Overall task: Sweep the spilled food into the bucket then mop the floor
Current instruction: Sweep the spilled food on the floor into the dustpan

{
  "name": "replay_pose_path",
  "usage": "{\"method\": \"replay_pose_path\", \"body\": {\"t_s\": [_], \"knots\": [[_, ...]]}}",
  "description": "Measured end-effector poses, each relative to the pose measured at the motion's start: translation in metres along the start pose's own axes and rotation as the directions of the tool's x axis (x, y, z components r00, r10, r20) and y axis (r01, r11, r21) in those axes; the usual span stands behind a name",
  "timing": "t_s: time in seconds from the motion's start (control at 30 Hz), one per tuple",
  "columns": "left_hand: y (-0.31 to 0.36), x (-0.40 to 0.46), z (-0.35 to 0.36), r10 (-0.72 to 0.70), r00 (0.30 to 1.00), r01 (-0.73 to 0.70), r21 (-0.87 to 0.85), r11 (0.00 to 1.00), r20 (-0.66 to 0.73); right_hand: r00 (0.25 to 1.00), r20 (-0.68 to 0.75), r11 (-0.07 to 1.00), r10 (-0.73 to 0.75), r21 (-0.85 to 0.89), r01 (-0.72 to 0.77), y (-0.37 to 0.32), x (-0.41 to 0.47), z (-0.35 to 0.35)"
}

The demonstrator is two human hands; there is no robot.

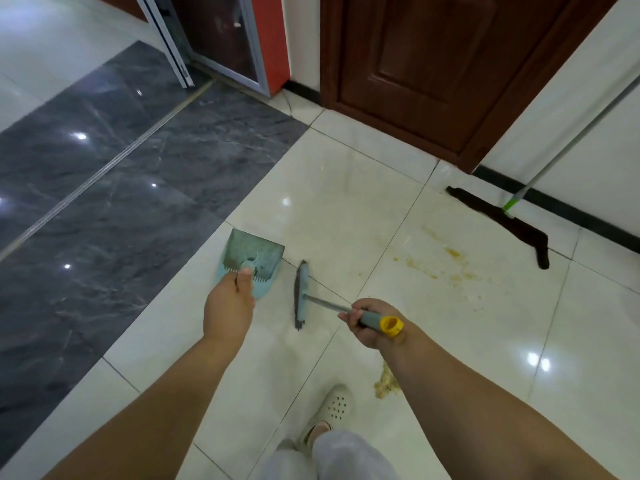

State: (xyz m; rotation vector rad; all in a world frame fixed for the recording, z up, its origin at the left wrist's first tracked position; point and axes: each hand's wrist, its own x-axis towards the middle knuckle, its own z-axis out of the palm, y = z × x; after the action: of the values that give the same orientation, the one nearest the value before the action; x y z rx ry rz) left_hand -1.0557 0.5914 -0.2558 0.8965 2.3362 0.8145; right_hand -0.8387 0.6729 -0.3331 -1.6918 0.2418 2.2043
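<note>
My left hand (228, 303) grips the handle of a light-blue dustpan (254, 254), whose mouth points away from me over the pale tiles. My right hand (370, 323) holds the grey, yellow-capped handle of a small blue broom (302, 292); its head stands on the floor just right of the dustpan. A yellowish smear of spilled food (446, 263) stains the tiles to the right. A clump of crumbs (386, 384) lies beside my right forearm. A flat mop (509, 223) with a dark head and silver pole leans on the right wall. No bucket is in view.
A dark wooden door (440, 64) stands ahead, a glass door with a red frame (225, 39) further left. Grey marble tiles (121, 188) cover the floor on the left. My foot in a white clog (334, 407) is below the broom. Black skirting (571, 209) runs along the right wall.
</note>
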Motion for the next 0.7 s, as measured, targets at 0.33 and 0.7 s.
{"method": "replay_pose_path", "body": {"t_s": [0.33,0.7], "knots": [[0.046,0.023,0.056,0.042,0.991,-0.040,-0.014,0.999,0.126,0.997,-0.057,0.942,-0.047,0.328,0.063,-0.053,-0.013,-0.058],[0.092,0.024,0.107,0.192,0.920,-0.211,0.019,0.977,0.341,0.991,-0.108,0.747,-0.082,0.651,0.133,-0.056,-0.050,-0.135]]}}
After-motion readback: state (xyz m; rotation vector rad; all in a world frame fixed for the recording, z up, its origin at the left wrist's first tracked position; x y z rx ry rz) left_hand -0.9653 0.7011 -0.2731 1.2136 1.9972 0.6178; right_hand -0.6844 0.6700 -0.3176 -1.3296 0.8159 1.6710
